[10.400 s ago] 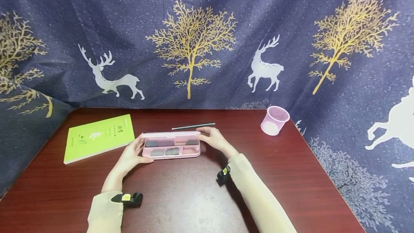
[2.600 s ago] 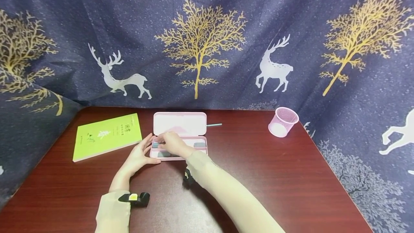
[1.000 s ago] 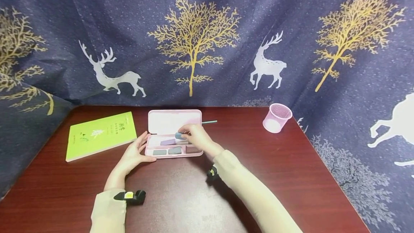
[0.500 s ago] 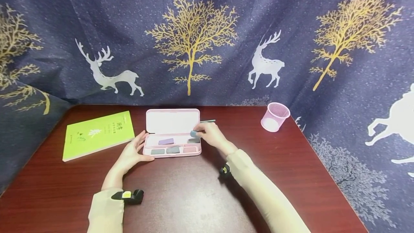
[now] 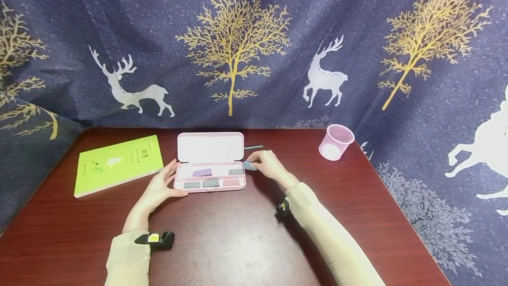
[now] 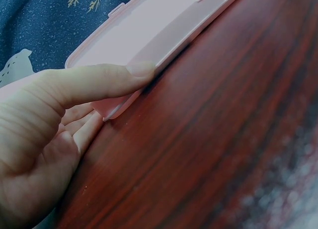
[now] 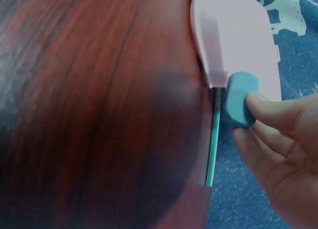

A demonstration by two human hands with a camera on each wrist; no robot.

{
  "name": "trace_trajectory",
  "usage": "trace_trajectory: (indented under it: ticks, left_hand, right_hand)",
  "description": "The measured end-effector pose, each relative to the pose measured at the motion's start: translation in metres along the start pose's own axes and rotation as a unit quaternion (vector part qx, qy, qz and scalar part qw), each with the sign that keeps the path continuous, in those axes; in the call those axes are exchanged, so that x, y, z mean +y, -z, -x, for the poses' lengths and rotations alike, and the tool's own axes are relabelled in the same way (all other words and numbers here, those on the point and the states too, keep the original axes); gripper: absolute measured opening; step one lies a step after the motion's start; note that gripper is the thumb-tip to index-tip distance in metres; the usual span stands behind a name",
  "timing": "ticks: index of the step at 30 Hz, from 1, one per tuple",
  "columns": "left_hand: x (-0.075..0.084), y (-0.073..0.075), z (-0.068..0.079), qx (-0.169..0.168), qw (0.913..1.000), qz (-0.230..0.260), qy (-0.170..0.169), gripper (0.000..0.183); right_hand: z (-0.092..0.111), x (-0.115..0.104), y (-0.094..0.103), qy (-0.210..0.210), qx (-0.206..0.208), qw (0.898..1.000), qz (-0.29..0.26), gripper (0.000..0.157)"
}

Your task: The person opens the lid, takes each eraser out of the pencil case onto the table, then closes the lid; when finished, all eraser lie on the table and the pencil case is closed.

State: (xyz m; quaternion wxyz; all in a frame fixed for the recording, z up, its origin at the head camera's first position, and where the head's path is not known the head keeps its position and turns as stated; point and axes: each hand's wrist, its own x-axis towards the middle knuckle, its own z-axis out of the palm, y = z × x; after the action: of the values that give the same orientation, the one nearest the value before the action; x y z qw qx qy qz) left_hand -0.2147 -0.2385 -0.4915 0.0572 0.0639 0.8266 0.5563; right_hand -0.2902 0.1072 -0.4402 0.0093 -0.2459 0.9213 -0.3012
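An open pink pencil case [image 5: 210, 147] lies on the table, lid tipped back. My left hand [image 5: 155, 189] holds its left end, thumb [image 6: 104, 82] along the front edge and fingers round the far corner. Just off the case's right end, my right hand [image 5: 271, 165] pinches a blue eraser [image 7: 241, 100] between thumb and fingertips. Inside the case are a purple block [image 5: 202, 172] and a dark grey block [image 5: 236, 172] in the back section. Two grey-green blocks [image 5: 211, 182] and a pink one [image 5: 232, 182] lie in the front section.
A thin green pencil [image 5: 254, 147] lies behind the case, partly hidden by the lid. To the left is a bright green book [image 5: 119, 164]. A pink mesh pen cup [image 5: 336, 142] stands at the back right, before a dark blue patterned curtain [image 5: 270, 100].
The case's lid has swung fully back. My right hand has picked the blue eraser out of the case's back left and carried it right, past the case's end. The left hand keeps its place.
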Motion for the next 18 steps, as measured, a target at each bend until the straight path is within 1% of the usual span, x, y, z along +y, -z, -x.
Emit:
trace_trajectory:
  ticks: [7,14,18]
  left_hand:
    - [0.0013,0.0001,0.0002,-0.001,1.0000,0.001,0.003,0.114]
    - [0.0023,0.0002,0.0004,-0.001,1.0000,-0.005,0.006,0.115]
    - [0.0016,-0.0003,-0.0003,-0.001,1.0000,0.000,0.006,0.115]
  right_hand:
    - [0.0009,0.0067,-0.0008,-0.013,-0.018,1.000,0.010,0.011]
    - [0.0006,0.0099,-0.0019,-0.013,-0.032,0.999,0.010,0.012]
    - [0.0006,0.0107,-0.0025,-0.013,-0.036,0.999,0.013,0.013]
